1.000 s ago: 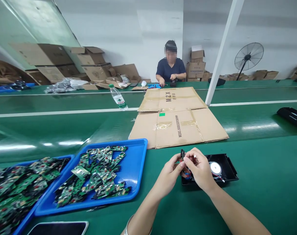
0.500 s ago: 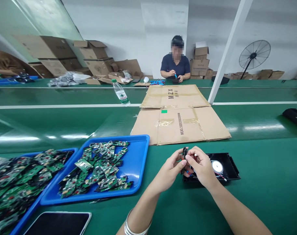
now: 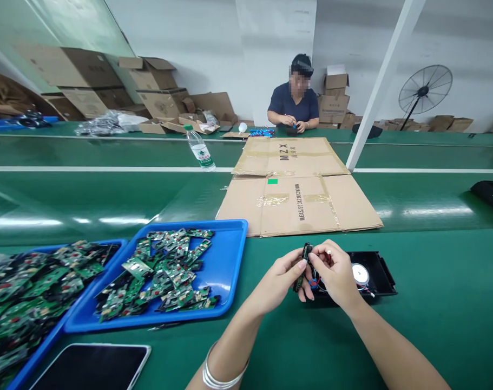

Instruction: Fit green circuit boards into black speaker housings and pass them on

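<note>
My left hand (image 3: 282,277) pinches a narrow dark-green circuit board (image 3: 302,268) between thumb and fingers, tilted on its long edge. Close against it, my right hand (image 3: 336,272) has its thumb and forefinger pressed together at the board's edge; a thin red wire (image 3: 329,259) with a small white plug shows among its fingers. What the right fingertips grip is mostly hidden. Under and behind my hands lies an open black plastic housing (image 3: 379,273), with a round white-faced speaker (image 3: 360,275) and loose wires inside. Something blue (image 3: 312,283) shows below the board.
Blue trays (image 3: 235,271) heaped with circuit boards (image 3: 169,265) stand at the left, with a tablet or phone (image 3: 92,368) in front. Flattened cardboard (image 3: 287,208) lies ahead, near a water bottle (image 3: 199,149). A co-worker (image 3: 294,105) sits across the bench, beyond a white post (image 3: 384,86).
The board in my left hand has tilted and now shows more of its green face. My hands remain together over the housing. The co-worker's head has lowered.
</note>
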{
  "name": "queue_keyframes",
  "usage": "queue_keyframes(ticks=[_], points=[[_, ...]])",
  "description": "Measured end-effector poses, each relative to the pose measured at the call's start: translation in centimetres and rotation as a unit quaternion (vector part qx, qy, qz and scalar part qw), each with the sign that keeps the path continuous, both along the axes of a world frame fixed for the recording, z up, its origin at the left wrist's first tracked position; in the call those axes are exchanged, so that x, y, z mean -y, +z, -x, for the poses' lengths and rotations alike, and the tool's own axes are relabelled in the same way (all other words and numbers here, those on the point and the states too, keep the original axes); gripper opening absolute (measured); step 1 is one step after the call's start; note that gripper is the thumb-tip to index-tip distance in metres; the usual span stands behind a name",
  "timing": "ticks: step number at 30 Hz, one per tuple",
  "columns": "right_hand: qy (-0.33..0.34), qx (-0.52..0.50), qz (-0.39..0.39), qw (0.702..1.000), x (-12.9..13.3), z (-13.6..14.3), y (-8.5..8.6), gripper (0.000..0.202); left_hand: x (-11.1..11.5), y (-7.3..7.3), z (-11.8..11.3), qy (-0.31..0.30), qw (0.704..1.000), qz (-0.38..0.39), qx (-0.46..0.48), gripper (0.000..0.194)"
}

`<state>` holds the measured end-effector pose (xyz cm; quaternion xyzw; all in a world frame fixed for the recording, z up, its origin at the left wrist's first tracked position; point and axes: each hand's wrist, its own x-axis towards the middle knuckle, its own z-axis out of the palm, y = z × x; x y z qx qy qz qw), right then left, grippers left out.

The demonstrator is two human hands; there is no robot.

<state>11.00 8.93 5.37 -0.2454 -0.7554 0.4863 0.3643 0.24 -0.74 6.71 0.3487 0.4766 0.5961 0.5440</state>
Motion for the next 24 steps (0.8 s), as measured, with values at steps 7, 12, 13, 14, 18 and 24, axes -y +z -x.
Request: queue_keyframes(ticks=[7,12,13,14,18,24], points=[[-0.019,0.014,-0.043,0.999,0.1,0.1,-0.1,0.012,0.1,0.2,0.5,-0.015,0.999,0.027,-0.021,0.024],[-0.038,0.014,-0.104,0.994,0.3,0.1,-0.1,0.011,0.2,0.4,0.6,-0.026,0.998,0.041,-0.036,0.025],[-0.044,0.014,-0.121,0.992,0.3,0.1,-0.2,0.011,0.2,0.5,0.6,-0.029,0.998,0.044,-0.037,0.025],[-0.052,0.014,-0.14,0.989,0.3,0.1,-0.3,0.012,0.2,0.5,0.6,-0.03,0.998,0.047,-0.037,0.026],[-0.082,0.009,-0.219,0.972,0.1,0.3,-0.9,0.015,0.1,0.3,0.8,-0.022,0.998,0.059,-0.021,0.029],[-0.058,0.026,-0.209,0.976,-0.1,0.3,-1.0,0.004,0.0,0.2,1.4,0.002,0.994,0.08,0.069,0.034]])
